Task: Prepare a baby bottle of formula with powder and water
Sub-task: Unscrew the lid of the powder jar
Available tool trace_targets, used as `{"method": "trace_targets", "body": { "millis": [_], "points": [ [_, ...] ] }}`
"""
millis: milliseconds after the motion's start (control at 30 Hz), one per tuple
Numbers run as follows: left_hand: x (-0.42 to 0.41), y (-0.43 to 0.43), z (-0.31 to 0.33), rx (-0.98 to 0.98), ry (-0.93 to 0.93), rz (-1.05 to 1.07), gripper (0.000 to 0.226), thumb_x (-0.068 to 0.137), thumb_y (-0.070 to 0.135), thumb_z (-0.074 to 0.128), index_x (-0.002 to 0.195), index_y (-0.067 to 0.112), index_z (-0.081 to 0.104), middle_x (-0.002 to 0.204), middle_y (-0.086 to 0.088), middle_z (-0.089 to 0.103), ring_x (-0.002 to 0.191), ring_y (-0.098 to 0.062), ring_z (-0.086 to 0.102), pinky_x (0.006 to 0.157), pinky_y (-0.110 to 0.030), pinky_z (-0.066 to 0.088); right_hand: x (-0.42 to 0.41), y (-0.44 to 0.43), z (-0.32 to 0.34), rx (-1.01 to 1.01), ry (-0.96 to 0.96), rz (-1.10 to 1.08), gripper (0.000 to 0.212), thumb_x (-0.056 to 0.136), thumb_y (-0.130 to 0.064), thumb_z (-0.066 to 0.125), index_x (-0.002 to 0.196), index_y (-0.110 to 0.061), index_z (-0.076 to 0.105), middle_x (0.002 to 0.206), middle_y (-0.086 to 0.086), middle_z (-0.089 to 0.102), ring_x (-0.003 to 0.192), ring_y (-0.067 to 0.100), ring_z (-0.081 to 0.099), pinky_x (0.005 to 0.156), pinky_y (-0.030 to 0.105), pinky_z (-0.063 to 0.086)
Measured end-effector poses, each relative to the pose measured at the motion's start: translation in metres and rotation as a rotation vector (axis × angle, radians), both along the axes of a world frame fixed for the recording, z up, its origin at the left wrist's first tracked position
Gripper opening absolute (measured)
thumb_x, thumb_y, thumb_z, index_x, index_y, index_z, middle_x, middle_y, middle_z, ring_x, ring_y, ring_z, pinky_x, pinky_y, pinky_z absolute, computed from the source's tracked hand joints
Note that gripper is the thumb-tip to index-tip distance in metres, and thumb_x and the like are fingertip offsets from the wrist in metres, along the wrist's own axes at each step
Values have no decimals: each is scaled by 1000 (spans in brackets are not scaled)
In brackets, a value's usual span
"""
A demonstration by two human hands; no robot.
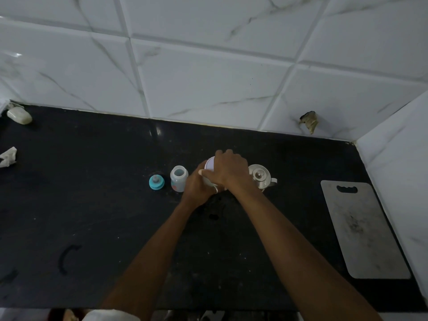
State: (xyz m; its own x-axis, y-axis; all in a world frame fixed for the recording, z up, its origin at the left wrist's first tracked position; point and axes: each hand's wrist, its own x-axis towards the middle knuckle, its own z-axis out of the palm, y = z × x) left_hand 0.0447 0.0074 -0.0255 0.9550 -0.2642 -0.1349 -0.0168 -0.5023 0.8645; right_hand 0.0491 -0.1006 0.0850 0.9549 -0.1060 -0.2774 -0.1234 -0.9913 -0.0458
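Observation:
On the black counter (92, 205) stands an open baby bottle (178, 178), upright, with its teal nipple cap (156, 181) lying to its left. To the bottle's right is a white powder container (209, 167), mostly hidden by both hands. My left hand (196, 188) wraps the container's side low down. My right hand (229, 170) grips its lid from above. A steel kettle (260, 177) with a knobbed lid stands just right of my hands.
A grey cutting board (363, 230) lies at the right, along the tiled side wall. A bar of soap (19, 115) and a crumpled white scrap (9, 156) sit at the far left. The tiled back wall has a broken hole (309, 121).

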Motion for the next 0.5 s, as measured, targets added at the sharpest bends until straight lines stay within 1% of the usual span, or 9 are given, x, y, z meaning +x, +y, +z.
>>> {"method": "trace_targets", "body": {
  "millis": [33,67,133,167,233,267,300,400,500],
  "points": [
    [0,1,-1,-4,10,-4,83,74,25,86,146,18,46,138,-1,62,127,-14,57,93,-7,37,0,1,-2,8,7,1,77,88,-66,62,139,-10,49,133,16,56,116,33,60,88,40,48],
    [0,1,0,-8,9,-8,87,75,21,87,149,18,42,142,-1,59,131,-14,54,99,-12,37,-1,2,-3,22,12,4,74,88,-62,64,139,-10,48,133,16,55,116,33,60,88,39,48],
    [1,1,0,-7,11,-12,92,74,20,88,152,17,39,146,-3,56,134,-17,53,103,-18,39,-2,2,-4,55,8,13,71,88,-54,68,140,-12,47,135,16,53,118,34,58,88,39,48],
    [1,1,0,-2,10,-12,93,74,20,89,152,16,39,146,-4,56,134,-16,53,101,-15,38,-3,2,-3,68,1,19,71,87,-52,69,141,-13,46,136,15,52,119,34,56,89,39,48],
    [2,2,-2,2,6,-7,92,74,19,89,151,15,40,145,-3,56,130,-11,52,91,0,32,-4,1,1,87,-15,30,72,86,-50,70,143,-14,44,139,14,50,122,34,54,90,40,48],
    [2,2,-2,-3,2,-4,91,74,19,89,150,15,40,143,-1,56,128,-8,50,88,4,31,-5,0,3,94,-24,32,73,86,-50,70,145,-15,43,140,14,49,124,34,52,90,40,48],
    [1,2,-3,-2,-4,-4,90,75,21,89,150,15,40,141,3,55,126,-6,49,88,4,30,-6,-2,6,102,-32,30,74,87,-50,70,146,-16,42,142,13,48,126,34,51,91,40,48],
    [3,0,-4,48,-17,-20,83,80,27,85,149,20,41,136,13,51,128,-3,47,102,-15,35,-15,-8,13,124,-51,15,74,87,-49,69,147,-17,40,144,13,45,129,34,48,91,42,48],
    [4,-1,-5,44,-21,-31,71,81,15,82,143,26,48,130,10,61,119,-6,59,100,-19,44,-32,-17,17,153,-79,-13,73,87,-46,69,148,-18,39,143,13,44,128,34,46,88,40,45]
  ]
}}
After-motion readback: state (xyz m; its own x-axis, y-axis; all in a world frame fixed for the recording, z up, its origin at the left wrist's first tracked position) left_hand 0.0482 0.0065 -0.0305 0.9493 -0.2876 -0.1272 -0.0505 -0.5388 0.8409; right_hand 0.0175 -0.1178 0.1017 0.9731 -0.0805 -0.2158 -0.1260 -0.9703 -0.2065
